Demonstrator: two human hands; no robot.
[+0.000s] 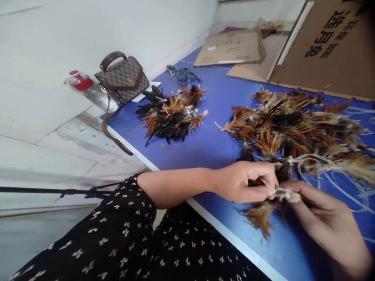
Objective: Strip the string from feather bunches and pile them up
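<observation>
My left hand (244,181) comes in from the left and is closed in a pinch on a thin whitish strip at the bound end of a small feather bundle (259,219). My right hand (328,220), at the lower right, grips that pale bound end between thumb and fingers. The two hands nearly meet there. Brown feathers hang below my left fingers; part of the bundle is hidden by the hands. Just beyond lies a large heap of brown, black and cream feather bundles (295,121). Loose clear plastic strips (334,171) curl beside my right hand.
A smaller pile of black and brown feather bundles (175,113) lies left on the blue table (213,152). Behind it are blue-green ties (184,75). A handbag (124,78) and a red-capped bottle (92,91) stand by the wall. Cardboard (231,47) and a box (325,47) are at the back.
</observation>
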